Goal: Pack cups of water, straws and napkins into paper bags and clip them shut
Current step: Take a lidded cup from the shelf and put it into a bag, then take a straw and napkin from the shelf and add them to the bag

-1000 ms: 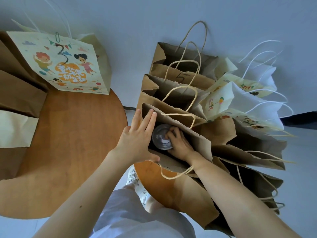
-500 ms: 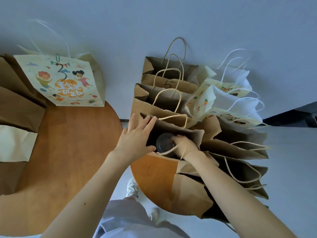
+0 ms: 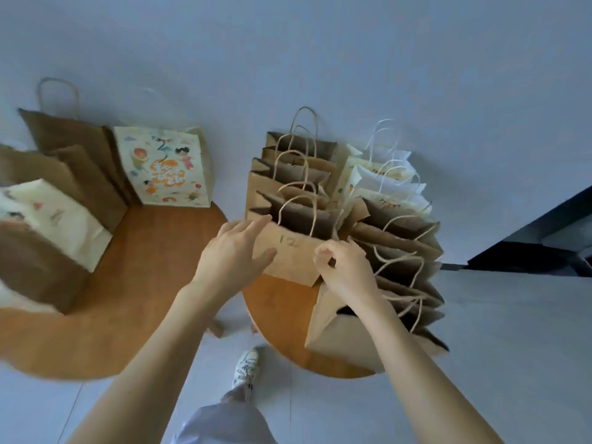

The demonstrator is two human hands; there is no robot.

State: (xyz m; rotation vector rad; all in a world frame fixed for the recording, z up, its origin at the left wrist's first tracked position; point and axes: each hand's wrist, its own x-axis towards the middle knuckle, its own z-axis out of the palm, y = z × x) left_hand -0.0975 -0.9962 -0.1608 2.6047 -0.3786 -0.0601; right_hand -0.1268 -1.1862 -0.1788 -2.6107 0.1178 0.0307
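Note:
A brown paper bag (image 3: pixel 290 257) marked "12" stands upright at the front of a row of bags on the small round wooden table (image 3: pixel 282 312). My left hand (image 3: pixel 235 254) holds the bag's left front, fingers spread over the rim and thumb against the front face. At the bag's right front corner my right hand (image 3: pixel 344 264) has its fingers curled, pinching the paper edge. The cup is out of sight inside the bag. No straw, napkin or clip shows.
Behind and to the right stand several open brown bags (image 3: pixel 400 238) and white printed bags (image 3: pixel 381 177) with twine handles. A larger wooden table (image 3: pixel 128 277) at left carries a cartoon-printed bag (image 3: pixel 163 169) and brown bags (image 3: pixel 77 155). My shoe (image 3: pixel 245 366) shows on the grey floor.
My right hand has come out of the bag, leaving the cup inside, and now pinches the bag's corner. The bag's front has been drawn up. The view has pulled back.

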